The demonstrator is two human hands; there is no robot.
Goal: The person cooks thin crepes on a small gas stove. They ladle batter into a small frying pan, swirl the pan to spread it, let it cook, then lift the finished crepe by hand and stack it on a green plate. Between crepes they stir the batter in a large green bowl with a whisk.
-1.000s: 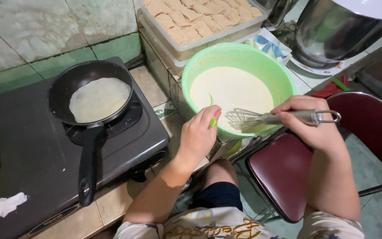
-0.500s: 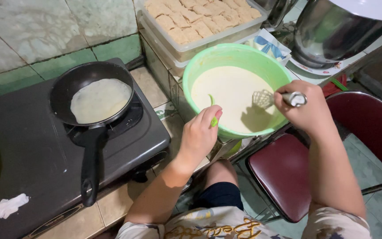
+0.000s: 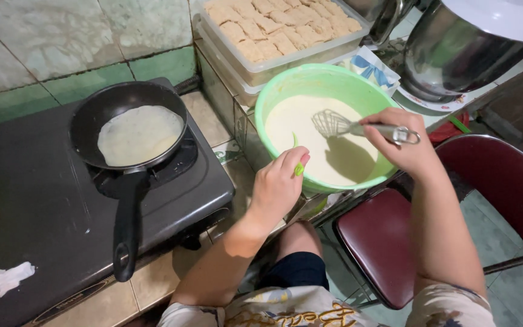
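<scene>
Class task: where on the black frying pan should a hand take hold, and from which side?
Grip the frying pan by its long black handle, coming from the near edge of the stove. The handle points toward the person, clear of the thin pancake.

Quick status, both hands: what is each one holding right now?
Left hand: closed on the near rim of the green bowl, by a small green handle.
Right hand: closed on the whisk, its wires over the batter.
</scene>
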